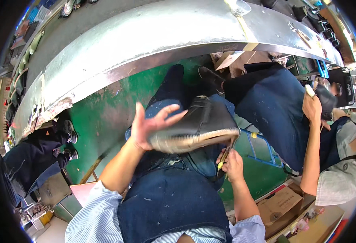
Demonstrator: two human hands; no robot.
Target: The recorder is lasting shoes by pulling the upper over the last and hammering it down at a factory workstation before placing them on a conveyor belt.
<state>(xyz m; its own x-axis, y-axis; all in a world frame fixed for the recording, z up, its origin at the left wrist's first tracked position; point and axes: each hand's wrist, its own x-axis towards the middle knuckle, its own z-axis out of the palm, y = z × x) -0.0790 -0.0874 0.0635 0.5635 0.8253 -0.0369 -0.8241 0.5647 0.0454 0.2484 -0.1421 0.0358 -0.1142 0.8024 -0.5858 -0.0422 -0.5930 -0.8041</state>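
Note:
A black leather shoe (pixel 192 121) with a pale tan sole edge is above my lap, its left end smeared by motion. My left hand (pixel 147 127) is beside that end with thumb and fingers spread; whether the palm touches the shoe I cannot tell. Below the shoe's right end, my right hand (pixel 231 166) is closed around a slim yellow-handled tool (pixel 223 159). The tool's upper tip meets the shoe's edge or lies just under it; its exact kind is unclear. My dark blue apron (pixel 167 206) covers my lap below.
A long metal bench (pixel 145 34) curves across the front, with a clear plastic cup (pixel 238 7) on it. At right, a co-worker's hand (pixel 312 106) holds a dark shoe (pixel 325 99). A blue metal frame (pixel 263 150) and a cardboard box (pixel 281 204) are low at right.

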